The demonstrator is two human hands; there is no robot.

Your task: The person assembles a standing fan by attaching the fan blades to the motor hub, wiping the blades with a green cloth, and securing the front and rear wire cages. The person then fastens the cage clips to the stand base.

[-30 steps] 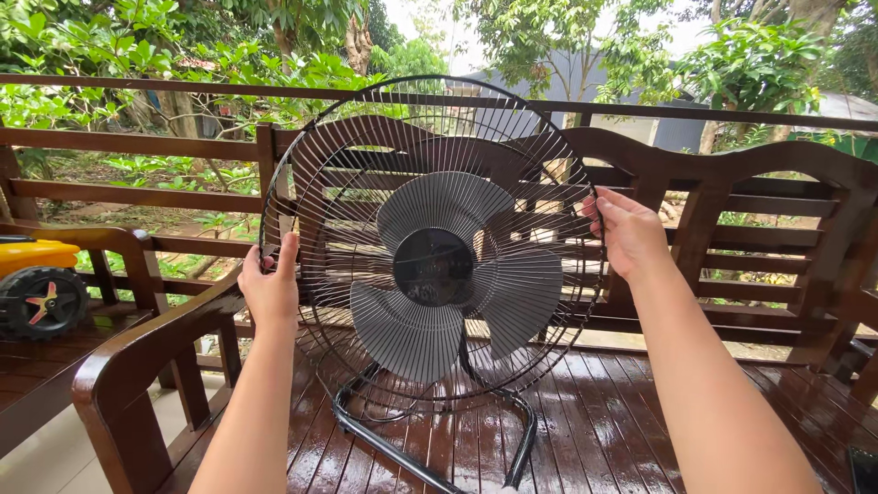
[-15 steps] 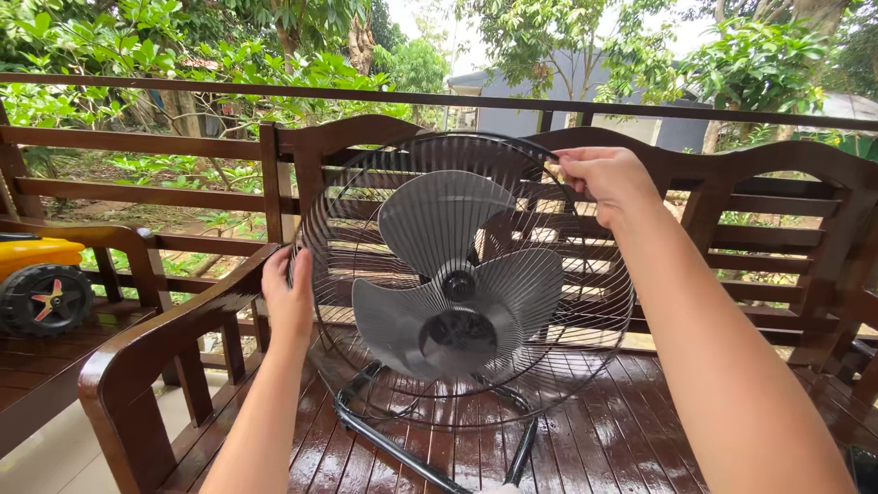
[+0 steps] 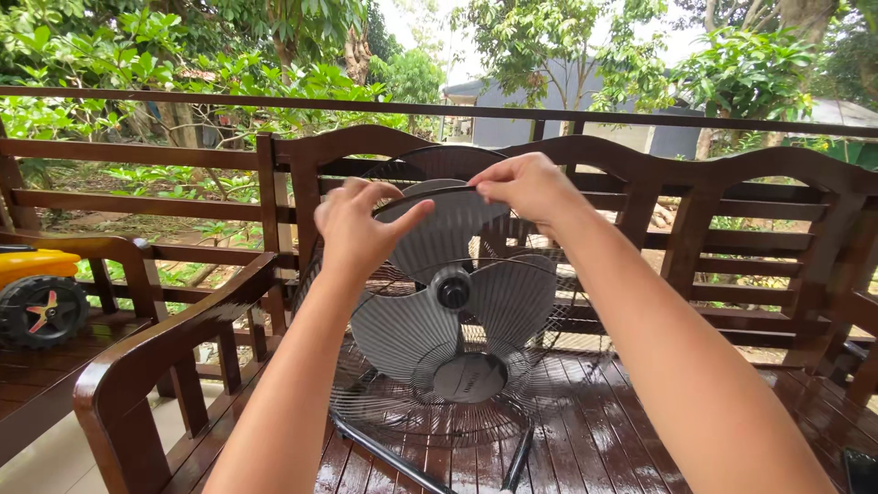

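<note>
A fan with grey blades (image 3: 407,329) and a black hub (image 3: 452,288) stands on a glossy wooden bench (image 3: 622,430). Its black wire front grille (image 3: 430,412), with a round grey centre cap (image 3: 468,377), is tipped forward and away from the blades, its top rim towards me. My left hand (image 3: 358,230) pinches that dark rim at the upper left. My right hand (image 3: 529,187) grips the same rim at the upper right. The rear guard shows behind the blades, against the bench back. The fan's black tube stand (image 3: 389,455) rests on the seat.
The bench's armrest (image 3: 165,343) rises at the left and its slatted back (image 3: 732,238) runs across behind the fan. A yellow toy vehicle with a black wheel (image 3: 37,306) sits on a wooden surface at far left. Behind are a railing, trees and a grey building.
Both hands have gone from the grille's sides up to its top rim. The grille has tipped forward, so the blades and hub show clear of it.
</note>
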